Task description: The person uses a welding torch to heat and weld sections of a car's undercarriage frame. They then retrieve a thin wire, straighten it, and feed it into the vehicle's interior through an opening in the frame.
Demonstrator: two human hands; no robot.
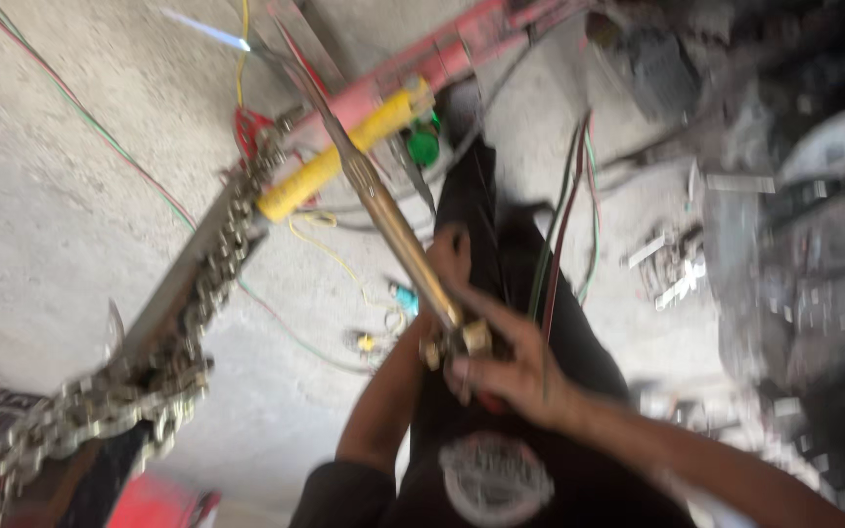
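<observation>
On the left, one heavy chain (139,381) drapes over a long metal bar (188,274), with a red frame (413,68) and a single yellow handle (344,147) slanting up from it. Thin red, green and yellow wires trail over the concrete floor (51,196) — too blurred to count.

At the centre, one brass cutting torch (393,225) runs from the hands up to its tip, where a small blue-white flame (212,32) burns above the chain's upper end. So the step in hand looks like heating or cutting with a lit torch; judging by the angle, the next move calls for keeping the tip steady on the metal and adjusting the valves at the torch's base.

The left hand (452,256) lies against the torch shaft — whether its fingers close around it, I cannot tell. The right hand (511,367) wraps the valve end, fingers curled tight on it. Two hoses (559,225) run off behind.

At right, a blurred dark mass of machine parts (794,225).
</observation>
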